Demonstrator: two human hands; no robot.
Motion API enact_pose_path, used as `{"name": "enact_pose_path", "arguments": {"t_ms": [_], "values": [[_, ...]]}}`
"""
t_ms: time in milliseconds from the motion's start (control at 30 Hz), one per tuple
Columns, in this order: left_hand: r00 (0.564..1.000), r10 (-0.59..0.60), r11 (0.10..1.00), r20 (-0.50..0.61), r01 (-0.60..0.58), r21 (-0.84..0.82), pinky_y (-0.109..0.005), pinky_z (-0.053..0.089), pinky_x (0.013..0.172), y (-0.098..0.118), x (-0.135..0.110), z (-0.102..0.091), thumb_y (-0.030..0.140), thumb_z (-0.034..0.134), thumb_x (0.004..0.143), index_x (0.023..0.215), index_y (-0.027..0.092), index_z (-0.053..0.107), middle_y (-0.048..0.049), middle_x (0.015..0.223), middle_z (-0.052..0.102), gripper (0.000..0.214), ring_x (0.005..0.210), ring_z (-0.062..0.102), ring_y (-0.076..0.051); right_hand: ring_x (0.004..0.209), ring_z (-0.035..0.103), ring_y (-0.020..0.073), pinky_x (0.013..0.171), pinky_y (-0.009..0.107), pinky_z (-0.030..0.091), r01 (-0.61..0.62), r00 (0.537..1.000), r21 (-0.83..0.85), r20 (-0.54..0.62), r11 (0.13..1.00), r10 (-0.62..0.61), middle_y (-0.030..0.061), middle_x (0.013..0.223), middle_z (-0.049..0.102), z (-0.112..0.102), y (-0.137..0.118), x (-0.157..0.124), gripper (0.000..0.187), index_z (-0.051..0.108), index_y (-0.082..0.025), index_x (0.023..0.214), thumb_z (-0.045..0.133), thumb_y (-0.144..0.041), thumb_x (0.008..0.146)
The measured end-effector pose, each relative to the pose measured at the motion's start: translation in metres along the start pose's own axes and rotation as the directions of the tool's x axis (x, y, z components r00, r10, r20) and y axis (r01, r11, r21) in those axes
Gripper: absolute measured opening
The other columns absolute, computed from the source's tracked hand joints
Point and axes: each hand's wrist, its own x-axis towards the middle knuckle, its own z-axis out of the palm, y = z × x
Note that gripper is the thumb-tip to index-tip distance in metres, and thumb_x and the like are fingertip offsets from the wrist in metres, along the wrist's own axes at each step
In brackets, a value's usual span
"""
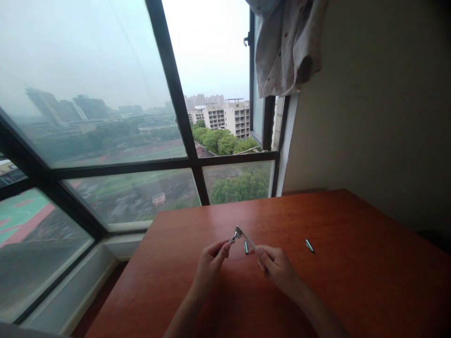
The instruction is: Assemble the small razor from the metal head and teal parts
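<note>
- fingers [223,251] of the left hand [208,266] are pinching the handle of a small silvery tool [233,238], likely a razor, thumb on the near side.
- fingers [265,259] of the right hand [280,269] are gripping a thin pale stick [249,239] by its near end, so both hands are closed on something.
- tool and stick are rising toward each other above the tabletop [355,234], their far ends meeting or almost meeting; actual contact is too small to tell.
- both grips are sitting low on the shafts, presumably leaving the far ends exposed and giving each hand fine control.
- a small green-and-silver piece [245,247] is appearing between the hands, seemingly lying on the wood; whether a right fingertip is touching it cannot be told.
- a second such piece [309,245] is lying well apart to the right, probably out of the way of the forearms.
- the tabletop's far edge is running below the window [225,162], beyond the hands; its left edge is slanting past the left forearm.
- more room for moving is stretching rightward, where only the second piece is needing care.
</note>
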Motion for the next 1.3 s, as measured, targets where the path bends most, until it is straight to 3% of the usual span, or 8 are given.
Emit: {"name": "enact_pose_path", "arguments": {"t_ms": [200, 567, 867, 1300], "values": [[0.999, 0.028, 1.000, -0.025, -0.028, -0.006, -0.023, 0.033, 0.054, 0.0002, -0.0002, 0.0005, 0.049, 0.064, 0.075, 0.090, 0.012, 0.075, -0.0003, 0.060, 0.050, 0.042, 0.060, 0.040, -0.014, 0.034, 0.029, 0.0037, 0.032, 0.017, 0.020, -0.104, 0.993, 0.169, 0.076, 0.980, 0.092, -0.0074, 0.053, 0.041, 0.0016, 0.0024, -0.0016, 0.053, 0.062, -0.011, 0.095, 0.046, -0.061, 0.085], [0.998, 0.041, 0.996, -0.049, -0.044, -0.076, -0.024, 0.039, 0.061, -0.0017, -0.0017, -0.0014, 0.046, 0.065, 0.076, 0.087, 0.013, 0.075, -0.0029, 0.065, 0.056, 0.036, 0.066, 0.046, -0.016, 0.032, 0.030, 0.0034, 0.031, 0.016, 0.021, -0.158, 0.985, 0.265, 0.103, 0.951, 0.135, -0.0082, 0.049, 0.043, 0.0009, -0.0002, -0.0002, 0.055, 0.060, -0.014, 0.090, 0.049, -0.067, 0.080], [0.999, 0.048, 0.996, 0.019, -0.047, -0.078, -0.024, 0.037, 0.061, 0.0032, -0.0031, -0.0007, 0.045, 0.064, 0.077, 0.085, 0.013, 0.074, -0.0019, 0.065, 0.055, 0.034, 0.066, 0.045, -0.016, 0.032, 0.028, 0.0033, 0.032, 0.016, 0.019, -0.139, 0.984, 0.249, 0.144, 0.959, 0.105, -0.0084, 0.048, 0.041, 0.0024, -0.0006, -0.0014, 0.052, 0.060, -0.013, 0.088, 0.049, -0.064, 0.082], [0.999, 0.042, 0.997, -0.014, -0.043, -0.059, -0.024, 0.036, 0.060, 0.0018, -0.0024, -0.0016, 0.040, 0.064, 0.079, 0.091, 0.014, 0.074, -0.0010, 0.066, 0.053, 0.031, 0.066, 0.045, -0.015, 0.036, 0.029, 0.0044, 0.035, 0.017, 0.019, -0.108, 0.991, 0.185, 0.092, 0.977, 0.092, -0.0072, 0.048, 0.041, 0.0010, 0.0004, -0.0011, 0.052, 0.063, -0.012, 0.090, 0.051, -0.061, 0.082]]}}
